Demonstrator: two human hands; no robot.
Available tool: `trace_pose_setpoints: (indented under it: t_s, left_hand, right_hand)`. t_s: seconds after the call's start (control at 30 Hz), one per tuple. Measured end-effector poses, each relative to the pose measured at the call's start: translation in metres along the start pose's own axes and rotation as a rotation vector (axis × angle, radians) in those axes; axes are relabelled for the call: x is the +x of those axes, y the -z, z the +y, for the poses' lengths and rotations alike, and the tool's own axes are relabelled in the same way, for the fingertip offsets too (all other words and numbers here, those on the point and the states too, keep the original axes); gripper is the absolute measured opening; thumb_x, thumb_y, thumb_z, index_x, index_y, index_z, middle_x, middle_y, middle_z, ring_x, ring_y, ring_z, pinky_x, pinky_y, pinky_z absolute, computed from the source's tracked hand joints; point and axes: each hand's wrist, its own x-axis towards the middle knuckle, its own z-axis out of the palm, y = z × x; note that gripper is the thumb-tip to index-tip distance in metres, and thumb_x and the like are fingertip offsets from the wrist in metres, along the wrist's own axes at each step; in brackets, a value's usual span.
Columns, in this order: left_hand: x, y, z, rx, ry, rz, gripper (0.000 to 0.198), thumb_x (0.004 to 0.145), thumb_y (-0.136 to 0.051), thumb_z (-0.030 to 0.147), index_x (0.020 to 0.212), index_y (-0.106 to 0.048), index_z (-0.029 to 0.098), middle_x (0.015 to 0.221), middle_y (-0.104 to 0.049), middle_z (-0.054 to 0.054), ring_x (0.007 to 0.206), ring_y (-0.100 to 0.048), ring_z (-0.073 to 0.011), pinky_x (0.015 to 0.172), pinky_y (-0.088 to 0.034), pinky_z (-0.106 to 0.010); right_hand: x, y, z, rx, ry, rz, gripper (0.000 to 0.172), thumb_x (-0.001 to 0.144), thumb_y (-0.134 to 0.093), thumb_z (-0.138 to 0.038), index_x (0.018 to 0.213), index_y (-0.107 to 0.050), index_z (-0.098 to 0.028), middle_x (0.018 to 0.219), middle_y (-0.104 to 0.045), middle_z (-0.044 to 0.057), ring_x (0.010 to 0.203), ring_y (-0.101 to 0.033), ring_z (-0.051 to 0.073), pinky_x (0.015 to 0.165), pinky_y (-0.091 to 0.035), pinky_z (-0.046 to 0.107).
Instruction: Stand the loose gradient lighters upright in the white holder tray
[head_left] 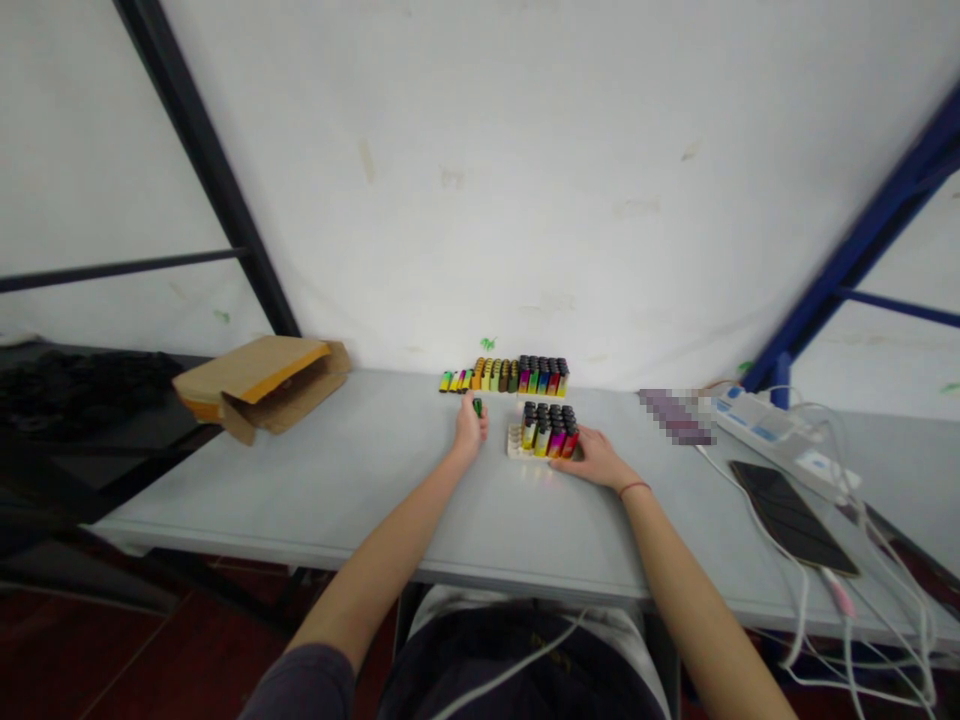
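My left hand (469,430) is closed around a green lighter (478,407) with a dark end, most of it hidden by the fingers. My right hand (598,459) grips the right side of a white lighter tray (517,453), thumb along its front edge. Upright lighters (550,430) with black tops fill most of that tray in yellow, pink and red; its left column of slots shows bare. Behind it stands a second tray of multicoloured lighters (544,376). Left of that are orange to olive lighters (495,375) standing in rows, then several loose lighters (456,381) lying down.
An opened brown cardboard box (262,375) lies at the table's left. On the right are a dark phone (793,515), a white power strip (787,440), tangled white cables (802,600) and a pixelated patch (679,416). A white wall (480,200) bounds the grey table (390,480) behind.
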Motion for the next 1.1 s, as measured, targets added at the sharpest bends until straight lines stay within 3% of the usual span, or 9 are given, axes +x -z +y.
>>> trace_pose_setpoints:
  t_s: [0.3, 0.73, 0.87, 0.97, 1.03, 1.1]
  left_hand:
    - [-0.002, -0.002, -0.001, -0.028, -0.037, 0.072, 0.039, 0.092, -0.027, 0.044, 0.059, -0.034, 0.023, 0.040, -0.027, 0.008, 0.030, -0.021, -0.0074, 0.034, -0.017, -0.019]
    - [0.001, -0.002, -0.002, -0.104, -0.104, 0.105, 0.044, 0.088, -0.033, 0.064, 0.072, -0.039, 0.023, 0.043, -0.029, 0.011, 0.032, -0.026, -0.0077, 0.036, -0.021, -0.020]
    - [-0.004, -0.002, -0.007, 0.116, -0.375, -0.025, 0.030, 0.090, -0.045, 0.052, 0.090, -0.044, 0.023, 0.057, -0.049, 0.007, 0.041, -0.043, -0.0090, 0.044, -0.036, -0.020]
    - [-0.016, -0.002, -0.004, 0.404, -0.732, -0.191, 0.025, 0.088, -0.054, 0.045, 0.096, -0.053, 0.021, 0.089, -0.065, -0.004, 0.074, -0.062, -0.0150, 0.070, -0.051, -0.028]
    - [-0.026, -0.002, 0.000, 0.574, -0.925, -0.273, 0.024, 0.086, -0.058, 0.042, 0.095, -0.060, 0.020, 0.102, -0.065, -0.010, 0.096, -0.061, -0.0209, 0.087, -0.050, -0.034]
    - [-0.034, -0.002, 0.004, 0.689, -0.997, -0.356, 0.024, 0.086, -0.058, 0.041, 0.094, -0.064, 0.020, 0.100, -0.066, -0.011, 0.097, -0.060, -0.0229, 0.091, -0.049, -0.037]
  right_hand:
    - [0.000, -0.001, 0.003, 0.002, 0.003, -0.003, 0.048, 0.072, -0.072, -0.057, 0.099, -0.065, -0.018, 0.093, -0.068, 0.007, 0.086, -0.061, 0.024, 0.079, -0.047, 0.035]
    - [0.000, 0.000, -0.001, 0.004, 0.008, 0.011, 0.044, 0.072, -0.071, -0.056, 0.096, -0.065, -0.019, 0.091, -0.068, 0.006, 0.085, -0.061, 0.024, 0.078, -0.048, 0.035]
    - [-0.001, 0.000, -0.002, 0.006, -0.004, 0.006, 0.045, 0.072, -0.072, -0.055, 0.099, -0.065, -0.019, 0.092, -0.069, 0.006, 0.086, -0.062, 0.024, 0.078, -0.048, 0.035]
    - [-0.001, 0.001, -0.004, 0.012, -0.005, -0.001, 0.047, 0.072, -0.073, -0.053, 0.103, -0.064, -0.019, 0.096, -0.069, 0.007, 0.088, -0.062, 0.025, 0.079, -0.048, 0.035]
    - [-0.001, 0.002, -0.004, 0.015, -0.004, -0.003, 0.048, 0.072, -0.073, -0.053, 0.105, -0.064, -0.019, 0.097, -0.069, 0.007, 0.089, -0.062, 0.025, 0.080, -0.048, 0.036]
    - [-0.001, 0.002, -0.005, 0.014, -0.007, -0.006, 0.047, 0.072, -0.073, -0.052, 0.105, -0.064, -0.019, 0.096, -0.069, 0.007, 0.088, -0.062, 0.025, 0.079, -0.048, 0.036]
